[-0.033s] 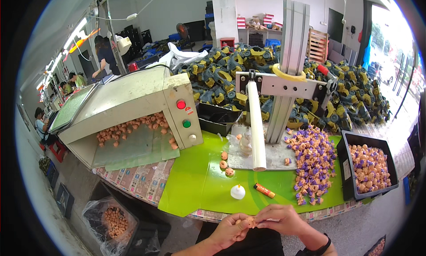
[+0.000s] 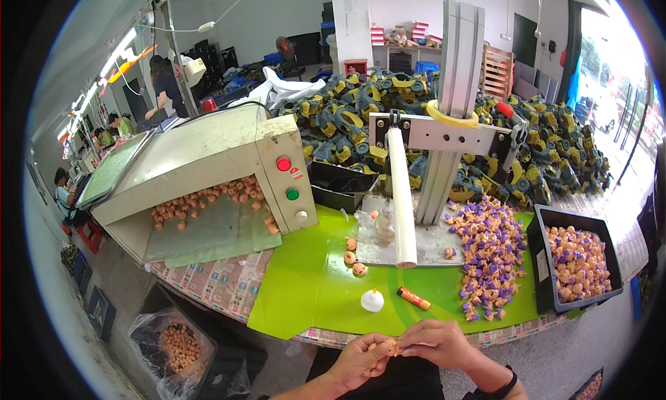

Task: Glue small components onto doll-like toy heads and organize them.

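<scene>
Close to the table's front edge, above my lap, both hands meet around a small peach-coloured doll piece (image 2: 393,346). My left hand (image 2: 359,362) pinches it from the left, and my right hand (image 2: 436,342) grips its right side with the fingertips. Fingers cover much of the piece, so its exact shape is hidden. Just beyond the hands, a small white squeeze bottle (image 2: 372,301) with a yellow tip stands on the green sheet (image 2: 305,282). An orange tube (image 2: 414,298) with a dark end lies to its right. A few round doll heads (image 2: 359,269) sit farther back.
A press stand with a white lever (image 2: 401,206) rises mid-table. Left is a cream heater box (image 2: 201,147) with doll heads inside. Peach-and-purple doll bodies (image 2: 489,254) lie heaped right, beside a filled black bin (image 2: 548,299). A bag of heads (image 2: 182,348) stands lower left.
</scene>
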`<act>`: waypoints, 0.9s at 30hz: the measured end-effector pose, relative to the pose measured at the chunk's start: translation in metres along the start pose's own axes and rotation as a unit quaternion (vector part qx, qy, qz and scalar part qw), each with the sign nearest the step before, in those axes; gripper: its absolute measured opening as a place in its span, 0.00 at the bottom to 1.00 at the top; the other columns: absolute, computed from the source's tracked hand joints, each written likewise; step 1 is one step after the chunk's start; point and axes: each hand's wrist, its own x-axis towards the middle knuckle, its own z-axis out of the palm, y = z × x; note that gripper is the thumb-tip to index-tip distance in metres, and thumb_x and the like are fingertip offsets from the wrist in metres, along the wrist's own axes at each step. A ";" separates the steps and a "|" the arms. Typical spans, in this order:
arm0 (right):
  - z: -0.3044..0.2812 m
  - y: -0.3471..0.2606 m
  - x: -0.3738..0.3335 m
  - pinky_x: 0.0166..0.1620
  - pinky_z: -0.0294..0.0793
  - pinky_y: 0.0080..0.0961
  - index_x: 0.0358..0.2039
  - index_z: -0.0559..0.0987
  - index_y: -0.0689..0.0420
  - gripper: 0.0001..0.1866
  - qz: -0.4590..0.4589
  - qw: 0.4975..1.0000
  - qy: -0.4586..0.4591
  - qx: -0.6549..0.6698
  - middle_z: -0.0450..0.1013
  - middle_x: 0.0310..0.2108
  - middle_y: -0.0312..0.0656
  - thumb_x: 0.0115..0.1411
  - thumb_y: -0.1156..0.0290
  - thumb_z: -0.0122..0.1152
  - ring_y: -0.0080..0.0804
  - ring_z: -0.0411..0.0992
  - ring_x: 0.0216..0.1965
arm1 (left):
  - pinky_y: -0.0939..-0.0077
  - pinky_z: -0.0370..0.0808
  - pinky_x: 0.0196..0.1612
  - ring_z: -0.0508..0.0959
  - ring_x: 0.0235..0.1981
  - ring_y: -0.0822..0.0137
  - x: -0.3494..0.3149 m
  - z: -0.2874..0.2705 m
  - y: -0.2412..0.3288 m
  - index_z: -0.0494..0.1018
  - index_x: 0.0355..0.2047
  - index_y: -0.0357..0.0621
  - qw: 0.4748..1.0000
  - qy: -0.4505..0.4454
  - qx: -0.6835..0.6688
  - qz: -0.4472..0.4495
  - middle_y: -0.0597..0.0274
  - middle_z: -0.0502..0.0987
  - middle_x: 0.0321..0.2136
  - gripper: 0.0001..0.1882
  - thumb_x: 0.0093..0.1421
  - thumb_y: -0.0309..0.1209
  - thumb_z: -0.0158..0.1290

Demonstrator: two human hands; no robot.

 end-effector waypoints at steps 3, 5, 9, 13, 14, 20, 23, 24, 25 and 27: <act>0.010 0.004 -0.003 0.39 0.79 0.25 0.36 0.83 0.55 0.11 -0.018 0.998 0.051 -0.017 0.77 0.36 0.40 0.51 0.80 0.66 0.32 0.78 0.35 | 0.88 0.61 0.17 0.66 0.17 0.80 -0.002 0.006 -0.002 0.73 0.37 0.40 0.998 0.049 0.031 0.032 0.66 0.75 0.27 0.07 0.63 0.31 0.54; 0.013 0.004 -0.006 0.39 0.79 0.25 0.36 0.83 0.55 0.12 -0.023 0.997 0.069 -0.029 0.77 0.35 0.40 0.50 0.81 0.66 0.32 0.78 0.35 | 0.88 0.61 0.17 0.66 0.17 0.80 -0.002 0.007 -0.004 0.73 0.37 0.40 0.996 0.061 0.050 0.041 0.66 0.74 0.26 0.07 0.63 0.31 0.54; 0.012 0.011 0.002 0.38 0.79 0.25 0.37 0.83 0.55 0.12 -0.069 0.992 0.076 -0.074 0.77 0.35 0.39 0.50 0.80 0.66 0.33 0.78 0.35 | 0.89 0.60 0.16 0.65 0.16 0.82 0.001 0.006 0.006 0.73 0.36 0.40 0.998 0.058 0.033 0.013 0.68 0.73 0.24 0.07 0.64 0.32 0.53; 0.006 0.004 0.013 0.38 0.78 0.25 0.40 0.81 0.55 0.14 -0.059 0.994 0.036 -0.090 0.77 0.35 0.40 0.51 0.75 0.67 0.34 0.77 0.34 | 0.90 0.59 0.16 0.63 0.16 0.82 0.000 -0.009 0.015 0.72 0.36 0.40 1.000 0.007 0.005 -0.020 0.67 0.73 0.26 0.09 0.65 0.34 0.51; 0.002 0.000 0.019 0.38 0.78 0.25 0.40 0.81 0.55 0.14 -0.062 0.993 0.038 -0.091 0.77 0.35 0.40 0.51 0.75 0.67 0.34 0.77 0.34 | 0.91 0.59 0.16 0.63 0.16 0.83 -0.002 -0.010 0.016 0.72 0.37 0.40 1.000 0.005 -0.002 -0.024 0.66 0.73 0.28 0.09 0.65 0.33 0.50; -0.041 -0.048 0.106 0.40 0.73 0.33 0.38 0.80 0.59 0.10 -0.224 0.945 0.116 -0.207 0.76 0.35 0.44 0.54 0.74 0.64 0.42 0.73 0.37 | 0.92 0.56 0.14 0.61 0.15 0.83 -0.017 -0.004 0.040 0.71 0.36 0.42 0.999 0.042 -0.023 -0.007 0.69 0.68 0.25 0.09 0.66 0.35 0.50; -0.068 -0.096 0.160 0.49 0.67 0.40 0.45 0.77 0.61 0.15 -0.415 0.857 0.155 -0.261 0.74 0.39 0.46 0.56 0.74 0.60 0.47 0.71 0.42 | 0.95 0.54 0.11 0.60 0.13 0.85 -0.033 0.008 0.050 0.71 0.35 0.42 0.996 0.082 -0.006 0.014 0.74 0.60 0.16 0.10 0.65 0.36 0.50; -0.074 -0.111 0.174 0.52 0.67 0.40 0.51 0.74 0.58 0.21 -0.412 0.844 0.202 -0.278 0.73 0.46 0.49 0.56 0.74 0.60 0.47 0.70 0.48 | 0.95 0.53 0.10 0.60 0.13 0.85 -0.034 0.009 0.054 0.71 0.34 0.42 0.996 0.090 -0.007 0.017 0.75 0.59 0.15 0.10 0.65 0.36 0.50; -0.085 -0.116 0.193 0.56 0.65 0.40 0.55 0.71 0.56 0.24 -0.410 0.831 0.236 -0.293 0.70 0.53 0.49 0.56 0.73 0.59 0.48 0.67 0.55 | 0.95 0.53 0.10 0.60 0.13 0.85 -0.034 0.006 0.055 0.71 0.34 0.42 0.996 0.087 -0.002 0.016 0.75 0.59 0.15 0.10 0.65 0.36 0.50; -0.110 -0.113 0.236 0.60 0.62 0.38 0.56 0.70 0.57 0.23 -0.407 0.822 0.278 -0.284 0.67 0.57 0.48 0.59 0.70 0.57 0.48 0.64 0.59 | 0.94 0.54 0.10 0.60 0.13 0.85 -0.037 -0.004 0.053 0.72 0.35 0.42 0.996 0.068 -0.046 0.030 0.74 0.59 0.16 0.10 0.65 0.36 0.50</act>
